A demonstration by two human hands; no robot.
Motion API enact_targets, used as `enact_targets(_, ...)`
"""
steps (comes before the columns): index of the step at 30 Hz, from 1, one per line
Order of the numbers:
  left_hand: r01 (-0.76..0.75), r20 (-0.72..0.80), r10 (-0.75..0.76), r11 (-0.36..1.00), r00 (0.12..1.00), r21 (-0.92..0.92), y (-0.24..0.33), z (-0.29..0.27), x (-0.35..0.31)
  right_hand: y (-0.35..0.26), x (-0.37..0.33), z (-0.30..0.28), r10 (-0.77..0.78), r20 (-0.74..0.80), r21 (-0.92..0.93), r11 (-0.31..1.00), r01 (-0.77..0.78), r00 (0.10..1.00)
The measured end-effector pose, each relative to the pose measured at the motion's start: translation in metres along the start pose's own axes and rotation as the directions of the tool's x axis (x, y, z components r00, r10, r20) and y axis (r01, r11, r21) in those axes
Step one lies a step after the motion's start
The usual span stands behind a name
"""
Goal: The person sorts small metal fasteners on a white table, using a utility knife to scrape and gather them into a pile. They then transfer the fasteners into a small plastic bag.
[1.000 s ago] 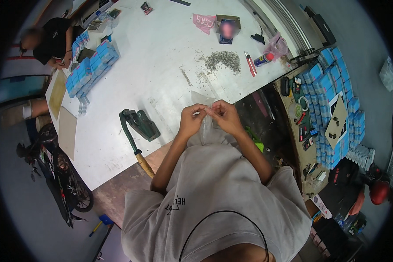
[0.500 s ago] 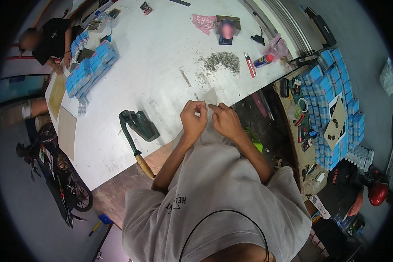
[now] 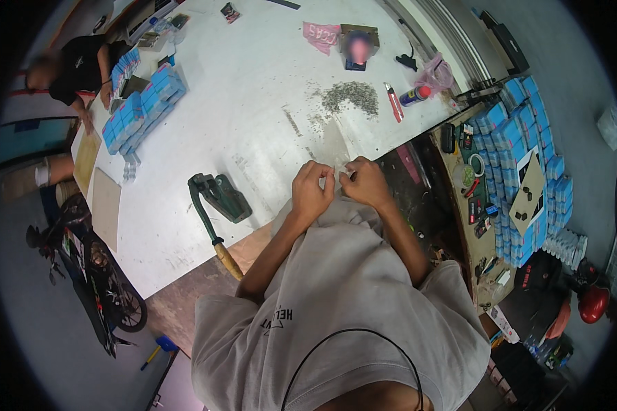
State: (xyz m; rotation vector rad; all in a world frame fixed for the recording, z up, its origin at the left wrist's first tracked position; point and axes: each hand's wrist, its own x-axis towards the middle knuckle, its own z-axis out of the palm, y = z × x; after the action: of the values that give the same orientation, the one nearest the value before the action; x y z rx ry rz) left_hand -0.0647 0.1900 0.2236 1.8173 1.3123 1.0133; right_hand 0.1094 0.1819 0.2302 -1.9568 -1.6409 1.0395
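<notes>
At the table's front edge, my left hand (image 3: 312, 189) is closed in a pinch. Close to its right, my right hand (image 3: 367, 183) is curled, its thumb and forefinger pressed together. Between the fingertips both hands grip the near end of a thin, see-through plastic bag (image 3: 334, 142), which stretches away over the white table. Beyond it lies a scattered pile of small grey metallic pieces (image 3: 350, 98). Left of my hands stands a dark green hand press (image 3: 221, 197) with a long lever and a wooden grip. My fingers hide the bag's near edge.
A red cutter knife (image 3: 393, 103) and a blue spray can (image 3: 415, 96) lie right of the pile. Blue packs (image 3: 144, 108) are stacked at the far left, near a seated person (image 3: 82, 68). More blue packs (image 3: 521, 171) fill the right-hand bench. A motorcycle (image 3: 92, 267) is parked left.
Both hands have shifted slightly to the right, and the plastic bag now shows more fully, extending farther over the table. The other person's arm has moved toward the board beside them.
</notes>
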Motion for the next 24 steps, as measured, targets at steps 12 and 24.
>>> enact_targets(12,0.053,0.028,-0.052,0.999,0.998,-0.007,-0.008,0.004,-0.010,-0.003,0.006,0.010,-0.009,0.114,-0.050,0.999,0.015,0.993)
enact_targets(24,0.201,-0.011,-0.200,0.979,0.980,0.047,-0.015,0.011,-0.009,-0.004,0.018,0.016,-0.052,0.130,0.092,0.995,0.040,0.990)
